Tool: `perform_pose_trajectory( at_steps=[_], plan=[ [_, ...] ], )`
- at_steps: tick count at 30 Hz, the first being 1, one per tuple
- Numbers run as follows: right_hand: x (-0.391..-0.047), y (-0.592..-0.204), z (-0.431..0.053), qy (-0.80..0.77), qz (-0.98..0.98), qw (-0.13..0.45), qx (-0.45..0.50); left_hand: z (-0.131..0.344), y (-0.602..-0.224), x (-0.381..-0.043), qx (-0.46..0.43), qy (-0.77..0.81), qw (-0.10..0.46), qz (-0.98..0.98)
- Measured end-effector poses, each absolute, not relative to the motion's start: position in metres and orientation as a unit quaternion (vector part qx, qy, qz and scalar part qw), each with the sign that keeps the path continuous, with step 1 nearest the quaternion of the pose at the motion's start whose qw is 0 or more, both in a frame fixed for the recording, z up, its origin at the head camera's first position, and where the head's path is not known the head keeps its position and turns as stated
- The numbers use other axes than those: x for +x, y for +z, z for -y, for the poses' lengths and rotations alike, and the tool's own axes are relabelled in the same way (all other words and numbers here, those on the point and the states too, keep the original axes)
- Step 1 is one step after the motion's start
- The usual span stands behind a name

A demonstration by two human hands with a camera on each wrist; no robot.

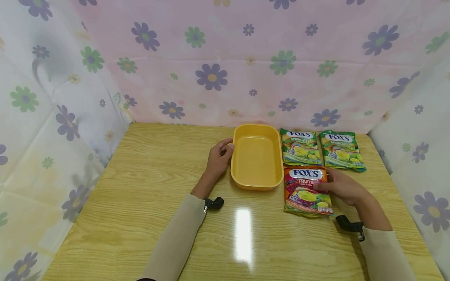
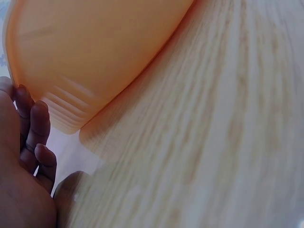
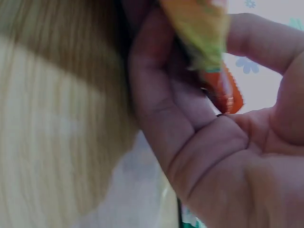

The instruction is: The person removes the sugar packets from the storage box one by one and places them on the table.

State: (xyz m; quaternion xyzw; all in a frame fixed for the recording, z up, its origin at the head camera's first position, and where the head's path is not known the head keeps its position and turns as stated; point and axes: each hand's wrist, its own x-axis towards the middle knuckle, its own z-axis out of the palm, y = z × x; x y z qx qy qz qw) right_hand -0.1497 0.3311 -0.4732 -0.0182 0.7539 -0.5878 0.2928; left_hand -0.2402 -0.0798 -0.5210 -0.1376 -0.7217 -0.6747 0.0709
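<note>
A yellow plastic tub (image 1: 257, 160) stands on the table with nothing in it. At its left side my left hand (image 1: 218, 158) holds the rim, fingers bent; in the left wrist view the fingertips (image 2: 40, 111) lie against the tub's outer wall. Right of the tub, a red and orange Fox's Fruits candy bag (image 1: 307, 193) is in my right hand (image 1: 346, 188). The thumb lies over the bag's front and the other fingers (image 3: 156, 90) curl behind it. In the right wrist view only an edge of the bag shows between thumb and fingers.
Two green Fox's Spring Tea candy bags, one (image 1: 301, 147) beside the tub and another (image 1: 342, 151) farther right, lie along the table's back edge. The wood-grain table (image 1: 158, 171) meets a flowered cloth backdrop (image 1: 232, 50) behind and at both sides.
</note>
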Motion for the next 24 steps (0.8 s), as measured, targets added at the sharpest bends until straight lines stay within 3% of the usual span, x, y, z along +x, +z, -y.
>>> perform_pose_trajectory(
  at_steps=[18, 24],
  plan=[
    [-0.128, -0.428, -0.321, -0.309, -0.937, 0.162, -0.026, 0.079, -0.487, -0.222, -0.148, -0.673, 0.057, 0.723],
    [-0.126, -0.427, -0.313, -0.271, -0.961, 0.052, -0.015, 0.079, -0.487, -0.221, -0.154, -0.665, 0.073, 0.727]
  ],
)
